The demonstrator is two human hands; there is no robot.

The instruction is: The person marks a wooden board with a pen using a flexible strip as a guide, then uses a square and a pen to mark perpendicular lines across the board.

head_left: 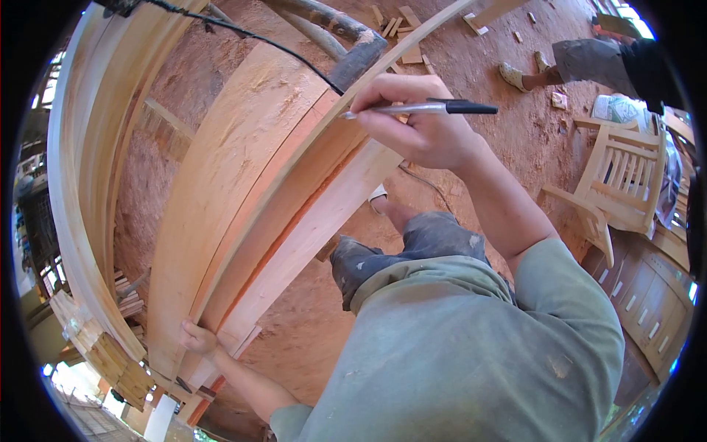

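Observation:
My right hand (421,124) is closed round a pen (423,108) with a clear barrel and a black cap on its back end. The pen's tip points left, at the edge of a long thin wooden strip (283,173). That strip runs diagonally over wide planks (213,169). Lower left, my left hand (197,337) grips the strip near its near end, fingers partly hidden. Beside the strip lies a pale board (305,232) with a reddish-orange band along its edge. Thin dark lines show on the planks.
Curved boards (96,162) stand at the left. A black cable (250,35) crosses near a log support (357,59). Wood offcuts (409,48) lie on the reddish floor. At right are a wooden chair (622,173), a carved panel (648,295) and another person's leg (541,77).

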